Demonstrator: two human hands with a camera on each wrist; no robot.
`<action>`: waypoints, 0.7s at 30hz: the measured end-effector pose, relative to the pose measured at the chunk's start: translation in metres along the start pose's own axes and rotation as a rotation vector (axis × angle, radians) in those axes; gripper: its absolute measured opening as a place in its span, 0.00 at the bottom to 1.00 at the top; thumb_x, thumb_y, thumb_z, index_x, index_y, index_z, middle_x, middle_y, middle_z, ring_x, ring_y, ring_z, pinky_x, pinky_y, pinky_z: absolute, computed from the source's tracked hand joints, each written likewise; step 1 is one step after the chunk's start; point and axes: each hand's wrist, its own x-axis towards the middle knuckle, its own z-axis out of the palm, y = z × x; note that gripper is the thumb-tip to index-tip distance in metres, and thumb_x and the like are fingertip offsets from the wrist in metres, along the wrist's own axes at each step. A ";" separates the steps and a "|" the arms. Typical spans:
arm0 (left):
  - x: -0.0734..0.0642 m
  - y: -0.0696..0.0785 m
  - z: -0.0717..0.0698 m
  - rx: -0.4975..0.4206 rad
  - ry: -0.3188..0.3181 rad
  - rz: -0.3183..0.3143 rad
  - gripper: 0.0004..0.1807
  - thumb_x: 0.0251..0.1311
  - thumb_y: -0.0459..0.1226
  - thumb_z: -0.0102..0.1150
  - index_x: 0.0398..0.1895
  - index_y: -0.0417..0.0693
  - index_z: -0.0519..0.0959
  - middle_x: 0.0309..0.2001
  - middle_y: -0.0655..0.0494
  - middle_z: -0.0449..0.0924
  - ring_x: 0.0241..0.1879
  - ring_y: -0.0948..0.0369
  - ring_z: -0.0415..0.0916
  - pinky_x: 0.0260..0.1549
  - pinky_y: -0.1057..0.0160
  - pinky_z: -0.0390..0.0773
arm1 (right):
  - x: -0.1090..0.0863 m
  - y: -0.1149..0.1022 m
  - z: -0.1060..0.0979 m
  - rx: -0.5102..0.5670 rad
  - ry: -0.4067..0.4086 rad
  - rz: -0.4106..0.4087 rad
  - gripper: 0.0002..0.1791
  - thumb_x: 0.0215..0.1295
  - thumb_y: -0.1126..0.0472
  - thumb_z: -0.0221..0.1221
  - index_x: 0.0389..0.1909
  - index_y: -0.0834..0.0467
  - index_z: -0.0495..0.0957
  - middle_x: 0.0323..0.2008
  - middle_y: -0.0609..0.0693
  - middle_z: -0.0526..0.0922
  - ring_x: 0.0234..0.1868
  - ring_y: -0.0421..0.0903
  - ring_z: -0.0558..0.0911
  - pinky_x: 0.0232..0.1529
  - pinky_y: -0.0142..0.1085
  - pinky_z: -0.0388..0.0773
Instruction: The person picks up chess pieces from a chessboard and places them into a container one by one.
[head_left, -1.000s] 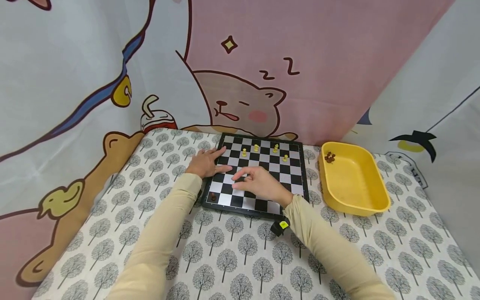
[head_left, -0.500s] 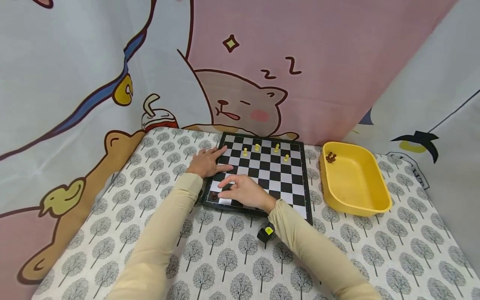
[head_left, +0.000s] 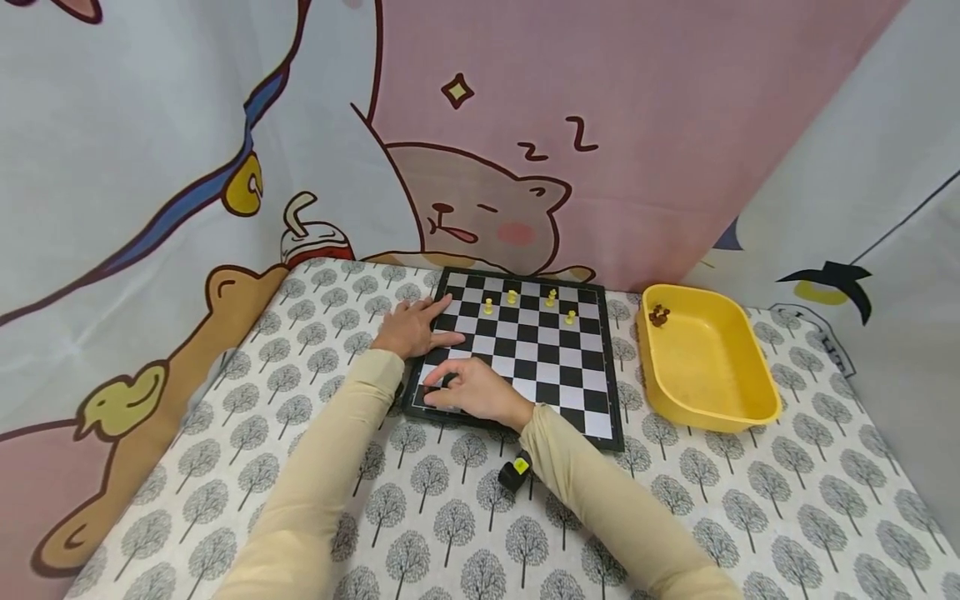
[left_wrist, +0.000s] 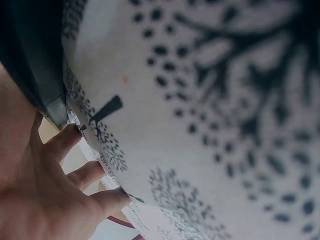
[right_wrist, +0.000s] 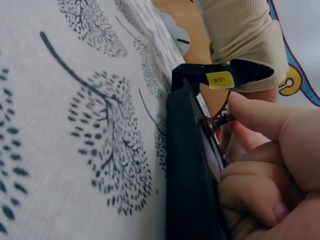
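A black-and-white chessboard (head_left: 525, 371) lies on the table. My left hand (head_left: 408, 327) rests on its left edge, thumb and fingers spread apart. In the left wrist view, that hand's fingers (left_wrist: 87, 175) reach past the board's side onto the cloth. Over the near left corner, my right hand (head_left: 480, 390) pinches a small dark brown chess piece (right_wrist: 216, 123) with thumb and index finger. The piece still stands on the board, mostly hidden by the fingers in the head view. Several yellow chess pieces (head_left: 551, 298) stand upright on the far rows.
Right of the board stands a yellow plastic tub (head_left: 708, 358) with a small cluster of brown pieces (head_left: 659, 315) in its far left corner. A tree-patterned cloth (head_left: 420, 508) covers the table. Printed curtains (head_left: 637, 200) hang behind.
My right hand has moved left and toward the near edge, from the middle of the board to the brown chess piece at the corner. My left hand has stayed in place.
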 end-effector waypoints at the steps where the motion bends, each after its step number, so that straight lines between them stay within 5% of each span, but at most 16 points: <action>1: -0.001 0.000 0.000 0.000 0.001 0.000 0.50 0.61 0.75 0.45 0.83 0.74 0.44 0.83 0.52 0.50 0.80 0.36 0.48 0.73 0.29 0.57 | 0.000 0.000 0.000 0.003 -0.003 0.002 0.14 0.67 0.57 0.68 0.50 0.57 0.85 0.08 0.40 0.63 0.10 0.37 0.55 0.16 0.31 0.59; 21: -0.002 -0.001 -0.002 -0.006 -0.008 -0.002 0.50 0.61 0.75 0.45 0.83 0.74 0.43 0.83 0.51 0.49 0.81 0.36 0.46 0.74 0.29 0.55 | 0.004 -0.001 0.010 -0.057 0.074 0.009 0.09 0.66 0.60 0.67 0.45 0.58 0.87 0.09 0.41 0.71 0.11 0.35 0.62 0.17 0.28 0.61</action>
